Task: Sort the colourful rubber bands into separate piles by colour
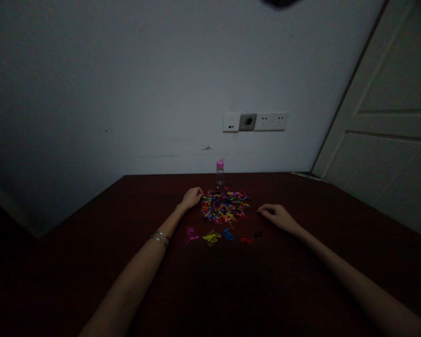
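Note:
A heap of small multicoloured rubber bands (224, 207) lies on the dark red-brown table. My left hand (192, 198) is at the heap's left edge, its fingers curled in and closed; whatever they pinch, if anything, is too small to make out. To the right of the heap, my right hand (278, 216) rests low over the table, fingertips drawn together towards the thumb; I cannot see whether a band is between them. Nearer to me sit small separate groups: pink bands (192, 235), yellow bands (211, 238), blue bands (228, 234), red bands (246, 239) and dark bands (257, 233).
Behind the heap stands a clear bottle (220, 176) with a pink lid. The table (154, 187) meets a pale wall that carries switches and power sockets (271, 121). A panelled door (389, 121) is at the right. The light is dim.

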`<state>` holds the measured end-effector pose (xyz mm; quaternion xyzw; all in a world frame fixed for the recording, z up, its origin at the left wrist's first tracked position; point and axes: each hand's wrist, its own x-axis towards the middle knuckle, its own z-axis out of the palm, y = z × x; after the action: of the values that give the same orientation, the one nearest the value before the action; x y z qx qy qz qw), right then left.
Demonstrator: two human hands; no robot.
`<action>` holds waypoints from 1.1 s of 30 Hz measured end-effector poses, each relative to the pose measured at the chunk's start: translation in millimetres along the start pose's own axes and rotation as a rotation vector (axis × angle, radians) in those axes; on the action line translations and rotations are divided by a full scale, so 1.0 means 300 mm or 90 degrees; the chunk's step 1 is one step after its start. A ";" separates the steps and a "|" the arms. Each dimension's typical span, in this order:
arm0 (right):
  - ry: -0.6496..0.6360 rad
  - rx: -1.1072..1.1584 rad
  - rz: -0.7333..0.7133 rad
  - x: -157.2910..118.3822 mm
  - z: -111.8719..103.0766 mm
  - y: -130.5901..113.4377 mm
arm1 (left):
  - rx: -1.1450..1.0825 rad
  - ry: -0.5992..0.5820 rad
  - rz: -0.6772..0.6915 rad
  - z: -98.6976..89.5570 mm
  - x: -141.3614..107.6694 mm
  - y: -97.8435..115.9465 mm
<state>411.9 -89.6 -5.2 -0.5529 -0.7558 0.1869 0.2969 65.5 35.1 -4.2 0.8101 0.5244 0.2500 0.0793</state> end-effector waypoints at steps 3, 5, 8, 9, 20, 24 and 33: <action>0.001 0.010 0.000 -0.001 0.001 0.003 | 0.014 0.008 0.017 0.005 -0.004 -0.004; 0.004 0.012 0.004 -0.003 0.003 0.005 | 0.011 0.024 0.021 0.008 -0.004 -0.006; 0.005 0.009 0.005 -0.007 0.007 0.007 | -0.028 0.060 0.011 0.010 -0.002 -0.007; 0.002 0.010 0.004 -0.009 0.008 0.007 | -0.046 0.072 0.005 0.010 -0.001 -0.006; -0.007 0.029 0.011 -0.008 0.006 0.009 | -0.189 -0.048 0.116 -0.060 0.014 0.103; -0.004 0.035 0.014 -0.011 0.006 0.002 | -0.251 -0.236 0.217 -0.113 0.000 0.246; -0.012 0.042 0.008 -0.004 0.012 0.021 | -0.254 -0.650 0.213 -0.112 -0.096 0.425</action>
<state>414.4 -88.6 -12.2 -0.5459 -0.7482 0.2189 0.3069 143.1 -50.8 65.2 0.8696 0.2267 -0.0695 0.4332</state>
